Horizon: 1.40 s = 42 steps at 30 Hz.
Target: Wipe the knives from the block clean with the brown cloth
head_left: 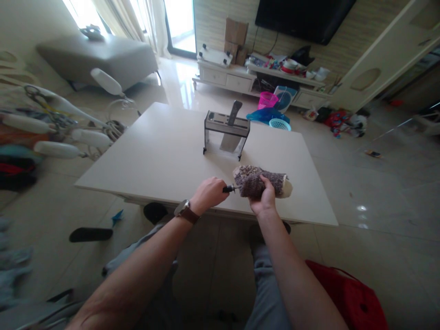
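Observation:
My left hand [210, 193], with a watch on its wrist, is closed around a black-handled tool [228, 188]. A short metal part shows past the handle, and the rest of the tool is hidden at the brown fuzzy cloth [252, 185]. That cloth is bundled up, with a beige piece at its right end. My right hand [265, 197] grips the bundle from below, thumb on top, over the table's front edge area. Behind it, a knife rack [227, 120] stands on the white table [161, 151]. A cleaver [234, 113] sits upright in the rack, its blade hanging down.
White-covered hanging parts with cables [106, 81] stand left of the table. Past its far edge are a pink basket [267, 99], a blue bag [263, 114] and a light-blue basket [280, 123]. A red bag [354, 293] lies on the floor at my right.

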Tool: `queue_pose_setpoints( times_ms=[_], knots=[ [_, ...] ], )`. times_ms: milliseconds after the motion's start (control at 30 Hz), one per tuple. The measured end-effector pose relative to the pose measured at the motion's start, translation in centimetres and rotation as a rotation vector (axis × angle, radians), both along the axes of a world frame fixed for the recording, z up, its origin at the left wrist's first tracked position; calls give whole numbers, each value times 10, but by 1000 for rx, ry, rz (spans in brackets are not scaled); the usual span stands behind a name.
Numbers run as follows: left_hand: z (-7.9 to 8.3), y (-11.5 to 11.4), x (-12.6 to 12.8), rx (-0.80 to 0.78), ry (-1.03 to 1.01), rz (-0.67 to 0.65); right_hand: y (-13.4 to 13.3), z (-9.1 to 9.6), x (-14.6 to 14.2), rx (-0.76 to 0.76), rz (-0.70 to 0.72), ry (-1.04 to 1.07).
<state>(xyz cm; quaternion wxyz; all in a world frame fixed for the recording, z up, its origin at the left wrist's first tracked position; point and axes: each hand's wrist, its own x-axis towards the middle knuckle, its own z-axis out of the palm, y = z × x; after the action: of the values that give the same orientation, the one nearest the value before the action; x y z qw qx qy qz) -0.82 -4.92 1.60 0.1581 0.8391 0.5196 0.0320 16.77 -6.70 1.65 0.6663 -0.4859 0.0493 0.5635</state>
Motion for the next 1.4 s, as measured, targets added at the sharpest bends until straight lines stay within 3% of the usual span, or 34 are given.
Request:
queue_pose_setpoints(
  times_ms=[233, 1400],
  knots=[
    [-3, -3, 14, -5, -4, -6, -7, -9, -31, -45, 7, 22],
    [1, -6, 12, -32, -1, -6, -9, -8, -33, -39, 25, 28]
  ],
)
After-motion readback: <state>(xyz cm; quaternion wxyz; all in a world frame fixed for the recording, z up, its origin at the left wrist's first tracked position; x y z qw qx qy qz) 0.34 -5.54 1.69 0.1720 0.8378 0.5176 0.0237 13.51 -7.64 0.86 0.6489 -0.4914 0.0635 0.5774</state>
